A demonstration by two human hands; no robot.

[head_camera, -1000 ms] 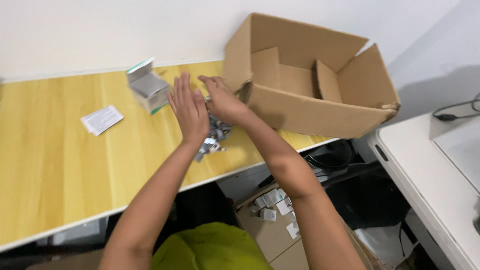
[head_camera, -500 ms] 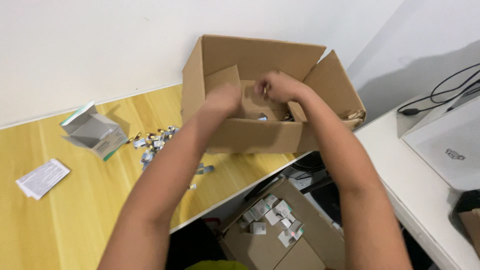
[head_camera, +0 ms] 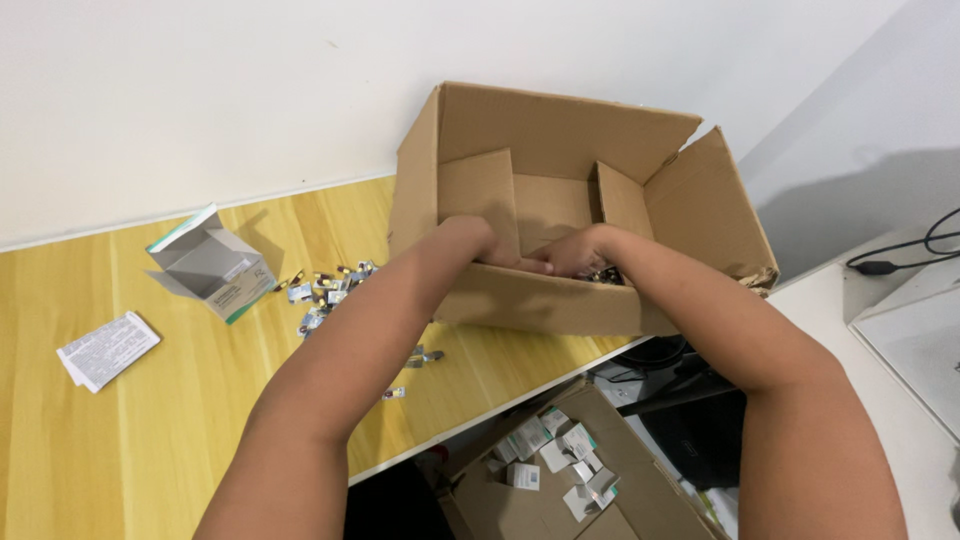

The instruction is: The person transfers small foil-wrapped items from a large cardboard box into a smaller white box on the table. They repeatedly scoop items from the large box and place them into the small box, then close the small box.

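Observation:
Both my arms reach into a large open cardboard box at the far right end of a yellow wooden table. My left hand dips behind the box's near wall, so its fingers are hidden. My right hand lies low inside the box beside it, fingers pointing left, over a few small dark foil packets. Whether either hand holds anything does not show. More small foil packets lie scattered on the table left of the box.
An opened small grey and green carton and a folded paper leaflet lie on the table's left. Below the table edge stands another cardboard box holding several small white cartons. A white desk with a black cable stands at the right.
My hands left the packet pile on the table, swung right over the large box, and now sit deep inside it. The view has shifted right.

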